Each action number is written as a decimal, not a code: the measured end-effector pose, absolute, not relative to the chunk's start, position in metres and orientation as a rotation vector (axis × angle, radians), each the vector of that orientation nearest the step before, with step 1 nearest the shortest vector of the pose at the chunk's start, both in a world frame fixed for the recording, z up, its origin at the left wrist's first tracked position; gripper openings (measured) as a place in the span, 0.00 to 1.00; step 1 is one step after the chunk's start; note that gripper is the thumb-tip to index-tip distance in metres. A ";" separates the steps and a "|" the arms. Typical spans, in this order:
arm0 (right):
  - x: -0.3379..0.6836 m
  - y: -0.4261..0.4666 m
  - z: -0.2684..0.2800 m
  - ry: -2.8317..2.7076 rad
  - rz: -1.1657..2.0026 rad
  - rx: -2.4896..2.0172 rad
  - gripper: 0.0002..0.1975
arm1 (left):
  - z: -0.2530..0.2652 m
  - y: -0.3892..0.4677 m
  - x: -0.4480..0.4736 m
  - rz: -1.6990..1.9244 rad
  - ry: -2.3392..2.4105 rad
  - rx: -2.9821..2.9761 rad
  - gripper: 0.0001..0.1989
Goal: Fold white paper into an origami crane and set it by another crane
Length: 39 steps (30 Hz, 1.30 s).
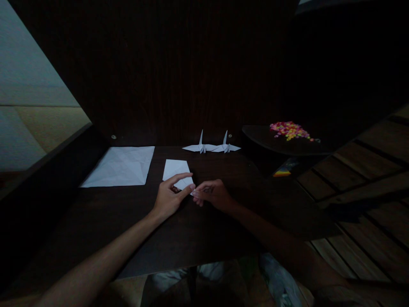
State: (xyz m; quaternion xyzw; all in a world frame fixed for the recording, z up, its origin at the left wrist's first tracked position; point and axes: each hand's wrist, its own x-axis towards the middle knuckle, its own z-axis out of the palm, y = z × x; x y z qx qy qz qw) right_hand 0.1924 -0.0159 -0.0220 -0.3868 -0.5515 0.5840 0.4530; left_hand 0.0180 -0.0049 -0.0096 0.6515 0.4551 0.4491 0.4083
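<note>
Head view: folded white paper (175, 169) extends beyond the left fingers (180, 176) and right fingers (202, 195) pinching its near corner.

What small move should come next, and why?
Probably press the near corner of the smaller white paper firmly flat: the right hand is pinching there, while the left hand holds the paper from its left.

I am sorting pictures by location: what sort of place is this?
Probably a home workspace: a dark brown wood-grained desktop, two white folded paper cranes and a dark rounded shelf holding small colourful pieces suggest it.
</note>
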 end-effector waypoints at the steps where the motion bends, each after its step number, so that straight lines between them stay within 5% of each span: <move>1: 0.193 -0.015 -0.022 -1.372 1.443 -0.945 0.14 | -0.009 -0.005 0.018 1.138 1.149 1.637 0.20; 10: 0.191 -0.012 -0.027 -1.380 1.551 -0.931 0.21 | -0.007 -0.006 0.019 1.181 1.167 1.556 0.21; 39: 0.183 -0.027 -0.024 -1.619 1.250 -1.043 0.16 | -0.010 -0.010 0.024 1.346 1.108 1.550 0.25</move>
